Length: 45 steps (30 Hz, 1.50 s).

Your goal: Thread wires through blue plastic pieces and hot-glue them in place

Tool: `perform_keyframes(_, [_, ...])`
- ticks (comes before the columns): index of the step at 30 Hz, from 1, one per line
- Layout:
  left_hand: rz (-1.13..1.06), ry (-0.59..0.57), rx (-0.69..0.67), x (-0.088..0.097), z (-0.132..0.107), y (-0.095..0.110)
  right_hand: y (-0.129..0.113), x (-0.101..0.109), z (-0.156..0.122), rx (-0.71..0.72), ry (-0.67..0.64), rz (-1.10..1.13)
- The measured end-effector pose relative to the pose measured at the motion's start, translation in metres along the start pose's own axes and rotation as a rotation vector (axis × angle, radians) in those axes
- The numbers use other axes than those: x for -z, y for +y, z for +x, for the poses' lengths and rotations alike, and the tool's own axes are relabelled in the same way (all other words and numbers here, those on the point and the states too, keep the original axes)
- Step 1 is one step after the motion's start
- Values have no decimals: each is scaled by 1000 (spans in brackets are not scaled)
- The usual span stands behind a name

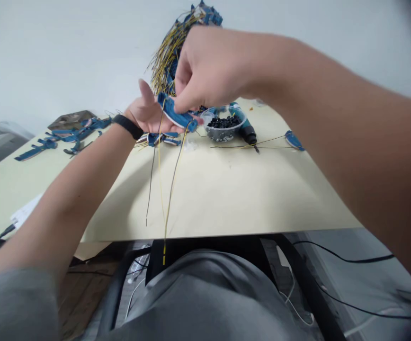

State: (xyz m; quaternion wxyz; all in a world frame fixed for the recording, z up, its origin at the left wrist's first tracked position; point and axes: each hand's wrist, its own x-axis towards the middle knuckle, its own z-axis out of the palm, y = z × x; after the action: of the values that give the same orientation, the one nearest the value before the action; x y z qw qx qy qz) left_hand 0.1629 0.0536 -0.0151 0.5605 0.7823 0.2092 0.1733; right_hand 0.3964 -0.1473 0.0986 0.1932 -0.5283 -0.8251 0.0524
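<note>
The left hand lies palm upward and spread, thumb raised, with a curved blue piece along its fingers; a black band circles that wrist. The right hand bends over from above, fingers curled and thumb tip at the piece, though one cannot tell whether anything is pinched there. With the blue piece as the middle of the dial, the pale yellow table spreads beneath, from about eight o'clock round to four. At twelve o'clock rises a large bundle of blue parts and yellow wire ends, partly covered by the right hand. Toward nine o'clock, a loose spread of blue parts lies in front of a brownish package. At three o'clock, near the hands, sits a clear plastic bowl; just beside it, a teal and black power driver points its bit toward five o'clock. At seven o'clock, by the left hand, is a small cluster of blue parts. Well out at three o'clock lies a single blue part, thin wires trailing toward nine. Dark and yellow wires hang from the piece toward six o'clock. Smallest are the black bits heaped in the bowl
</note>
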Motion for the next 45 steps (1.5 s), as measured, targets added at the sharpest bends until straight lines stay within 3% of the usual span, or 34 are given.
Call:
perform_keyframes(5, [-66, 135, -62, 10, -33, 35, 13, 18, 4, -170, 62, -131])
perform_keyframes(8, [12, 339, -99, 5, -49, 50, 31, 17, -1, -324, 23, -194])
perform_keyframes(11, [71, 517, -185, -22, -52, 64, 50, 11, -18, -464, -95, -256])
perform_keyframes(14, [212, 606, -282, -74, -43, 74, 66, 3, -46, -593, -192, -226])
perform_keyframes(16, [351, 589, -238, -115, -31, 77, 75, -2, -65, -625, -218, -208])
perform_keyframes(17, [420, 535, -192, -134, -23, 76, 80, -5, -73, -645, -228, -201])
perform_keyframes(21, [696, 306, -215, -201, 15, 59, 99, -13, -100, -706, -261, -181])
perform_keyframes(27, [880, 270, -224, -263, 73, 34, 121, -20, -130, -764, -270, -148])
perform_keyframes(37, [950, 161, -102, -305, 100, 50, 137, -27, -156, -794, -222, -203])
perform_keyframes(45, [879, 69, -87, -298, 123, 42, 137, -27, -197, -846, -34, -127])
